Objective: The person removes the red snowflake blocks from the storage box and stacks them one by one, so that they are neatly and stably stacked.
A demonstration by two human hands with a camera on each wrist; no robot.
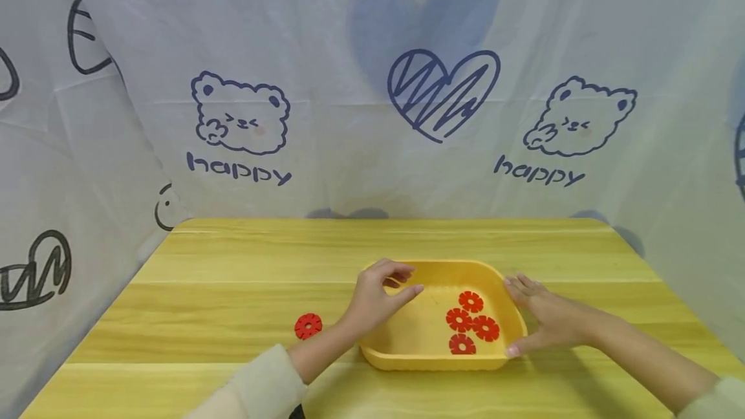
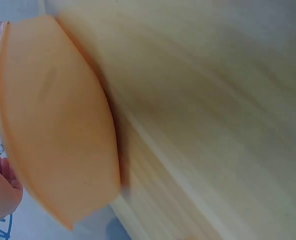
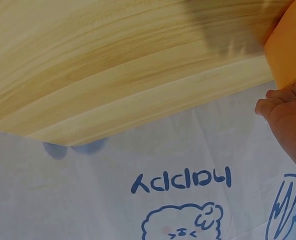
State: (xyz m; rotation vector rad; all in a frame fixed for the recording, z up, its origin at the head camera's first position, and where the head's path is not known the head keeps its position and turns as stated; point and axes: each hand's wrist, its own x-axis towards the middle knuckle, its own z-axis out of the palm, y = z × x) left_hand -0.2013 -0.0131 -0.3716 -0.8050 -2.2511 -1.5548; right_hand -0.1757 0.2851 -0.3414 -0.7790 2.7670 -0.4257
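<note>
Four discs [image 1: 460,320] lie in the tray [image 1: 433,363]; the left hand [image 1: 378,293] curves loosely above, empty; the right hand [image 1: 551,319], spread, touches the right rim.

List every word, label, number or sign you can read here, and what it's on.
"happy": white cloth, left, under a bear drawing.
"happy": white cloth, right, under another bear drawing.
Partial black marks, upper left: cut off, unreadable.
Yellow tray, red discs: no text visible.
</note>
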